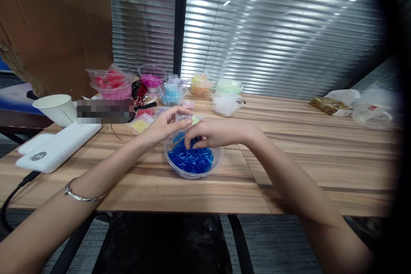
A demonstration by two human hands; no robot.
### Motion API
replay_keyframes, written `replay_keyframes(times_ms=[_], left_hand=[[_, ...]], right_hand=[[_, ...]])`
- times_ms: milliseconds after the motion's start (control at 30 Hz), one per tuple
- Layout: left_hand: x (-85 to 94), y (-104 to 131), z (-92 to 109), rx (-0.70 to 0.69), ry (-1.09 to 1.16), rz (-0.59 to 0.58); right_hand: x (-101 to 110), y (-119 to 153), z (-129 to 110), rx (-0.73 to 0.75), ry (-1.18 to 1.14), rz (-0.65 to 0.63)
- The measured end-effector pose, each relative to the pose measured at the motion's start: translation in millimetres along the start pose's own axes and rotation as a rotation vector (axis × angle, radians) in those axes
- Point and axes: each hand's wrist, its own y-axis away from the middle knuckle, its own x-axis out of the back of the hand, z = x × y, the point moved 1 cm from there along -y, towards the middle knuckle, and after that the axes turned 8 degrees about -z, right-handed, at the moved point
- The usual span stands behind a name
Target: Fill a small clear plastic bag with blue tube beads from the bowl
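Observation:
A clear round plastic bowl (193, 175) full of short, shiny blue plastic tube pieces (189, 159) stands on the wooden table in front of me. My right hand (213, 132) reaches over its far right rim, with fingers curled down at the blue pieces. What is between those fingertips I cannot make out. Just behind the bowl's left rim, my left hand (167, 125) curves thumb and fingers around a small clear plastic container (183, 117). A silver bangle (84, 198) circles my left forearm.
Behind are bowls of pink (117, 92), magenta (151, 80), light blue (172, 94) and orange (201, 85) pieces. A yellow packet (140, 125) lies left of my left hand. Further left stand a paper cup (58, 109) and a white device (61, 147); a tissue pack (330, 105) lies far right.

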Motion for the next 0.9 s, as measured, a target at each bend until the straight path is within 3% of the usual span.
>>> replay_keyframes(times_ms=[600,900], left_hand=[[1.0,0,-1,0.006,-0.049,-0.015],[-1.6,2,-2,0.069,0.165,-0.010]], right_hand=[[6,3,1,-0.009,-0.047,0.079],[16,14,-2,0.029,-0.096,0.162]])
